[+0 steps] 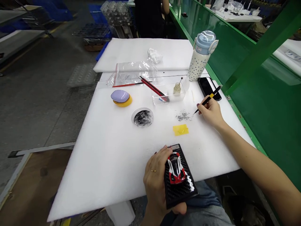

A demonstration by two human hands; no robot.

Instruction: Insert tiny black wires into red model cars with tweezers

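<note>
The right hand, pinching black tweezers, should lift one sliver from the loose pile — gently — while the left hand grips the model car's base steady.

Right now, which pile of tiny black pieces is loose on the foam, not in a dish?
The scattered pile by the right hand's tweezers; the other fills a round clear dish.

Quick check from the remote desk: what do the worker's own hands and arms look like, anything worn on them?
Both arms are bare, with no sleeves or gloves in view. The left hand wears a thin gold-coloured ring on one of its fingers. Fingernails on the left hand and the right hand carry dark polish. No watch or bracelet shows on either wrist.
</note>
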